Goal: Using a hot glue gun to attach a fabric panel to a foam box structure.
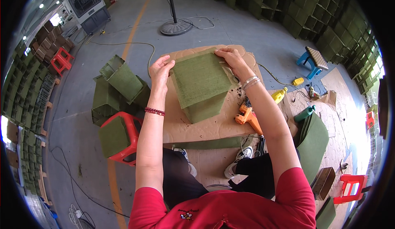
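Observation:
A green woven-textured box [203,82] stands on the brown cardboard-topped work surface [173,132] in front of me, with a flat green panel at its top. At the panel's upper left edge is my left hand [161,69], thumb and fingers closed at the rim. My right hand [233,60] pinches the upper right corner. The underside of the panel is hidden, so I cannot tell how it joins the box. Beside my right forearm lies an orange glue gun [245,117] on the work surface.
Green boxes [123,78] and a red stool [133,136] bearing a green panel stand left. A yellow bottle [279,95], a teal bottle [304,113] and stacked green sheets [314,140] are at right. Beyond are a black stand base [176,27], cables and a blue-legged stool [308,64].

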### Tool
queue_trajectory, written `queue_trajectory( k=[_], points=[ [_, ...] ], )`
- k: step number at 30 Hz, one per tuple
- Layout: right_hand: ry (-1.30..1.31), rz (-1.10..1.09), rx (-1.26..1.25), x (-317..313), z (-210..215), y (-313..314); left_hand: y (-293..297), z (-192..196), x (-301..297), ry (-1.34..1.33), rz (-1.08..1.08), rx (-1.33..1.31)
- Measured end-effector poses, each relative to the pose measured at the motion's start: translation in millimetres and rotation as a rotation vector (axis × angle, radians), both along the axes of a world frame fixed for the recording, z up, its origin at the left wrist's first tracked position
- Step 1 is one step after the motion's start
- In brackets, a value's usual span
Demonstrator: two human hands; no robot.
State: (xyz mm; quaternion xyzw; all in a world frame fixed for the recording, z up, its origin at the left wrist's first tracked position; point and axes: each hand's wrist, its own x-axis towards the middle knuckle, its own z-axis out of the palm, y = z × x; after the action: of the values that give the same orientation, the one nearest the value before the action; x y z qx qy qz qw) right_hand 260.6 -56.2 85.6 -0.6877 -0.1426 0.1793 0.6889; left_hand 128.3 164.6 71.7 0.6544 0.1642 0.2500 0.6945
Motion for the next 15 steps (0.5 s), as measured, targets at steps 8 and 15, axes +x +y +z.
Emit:
queue_trajectory(
  k=[8,15],
  points=[
    [-0.025,-0.019,0.008,0.2,-12.6,-13.1,0.8,-5.2,2.4,-0.025,0.034,-0.011],
    [-0.345,-0.126,-0.177,-30.6,-12.9,-54.9,-4.5,-2.7,2.0,-0.051,0.052,-0.006]
  ],
)
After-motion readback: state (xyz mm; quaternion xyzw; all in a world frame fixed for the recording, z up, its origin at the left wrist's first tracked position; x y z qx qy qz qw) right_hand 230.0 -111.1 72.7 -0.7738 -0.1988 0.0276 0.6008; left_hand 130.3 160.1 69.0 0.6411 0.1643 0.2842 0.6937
